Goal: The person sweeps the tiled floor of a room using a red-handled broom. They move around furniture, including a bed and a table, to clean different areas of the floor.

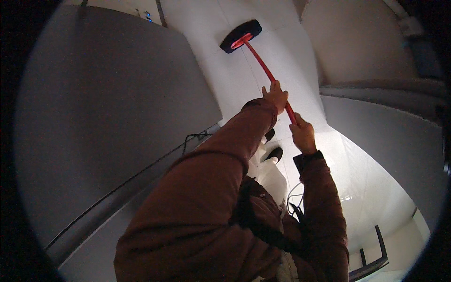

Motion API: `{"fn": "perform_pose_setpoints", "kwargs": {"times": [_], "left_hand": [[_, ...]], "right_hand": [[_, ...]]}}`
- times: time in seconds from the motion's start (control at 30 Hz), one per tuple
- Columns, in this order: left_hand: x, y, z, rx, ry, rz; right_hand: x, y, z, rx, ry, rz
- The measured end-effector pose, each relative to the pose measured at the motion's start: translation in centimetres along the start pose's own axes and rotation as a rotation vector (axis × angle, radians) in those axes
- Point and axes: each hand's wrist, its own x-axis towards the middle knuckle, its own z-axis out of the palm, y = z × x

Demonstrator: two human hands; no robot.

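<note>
A push broom or flat mop with a red handle [260,60] and a wide black head [241,36] rests on the pale floor. My left hand [276,97] is around the middle of the handle, its palm side hidden. Lower down, near the handle's end, my right hand [303,135] is closed on it, with a dark band at the wrist. The handle slants from the head at the top toward my body. Both arms wear reddish-brown sleeves.
Large grey panels stand at the left [116,81] and right [384,120]. A dark cable [186,141] hangs by the left panel's edge. My dark shoes [275,154] are on the floor below my hands. A black-framed object [373,262] is at the lower right.
</note>
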Motion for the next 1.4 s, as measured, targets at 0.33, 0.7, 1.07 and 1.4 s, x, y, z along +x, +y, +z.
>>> {"fn": "perform_pose_setpoints", "kwargs": {"times": [0.33,0.7,1.07,1.4], "left_hand": [[2.6,-7.0,1.7,-0.108,-0.121,0.149],[7.0,-9.2,-1.8,-0.056,-0.390,0.313],[21.3,-24.4,-28.2,-0.117,-0.675,0.815],[49.6,-51.4,-46.7,0.049,-0.308,0.410]], "right_hand": [[-3.2,-8.9,0.8,-0.094,-0.044,0.354],[0.9,-20.4,0.2,-0.232,0.019,0.319],[18.8,-46.5,4.0,-0.033,0.153,0.582],[56.5,-58.7,10.0,0.094,-0.004,0.399]]}}
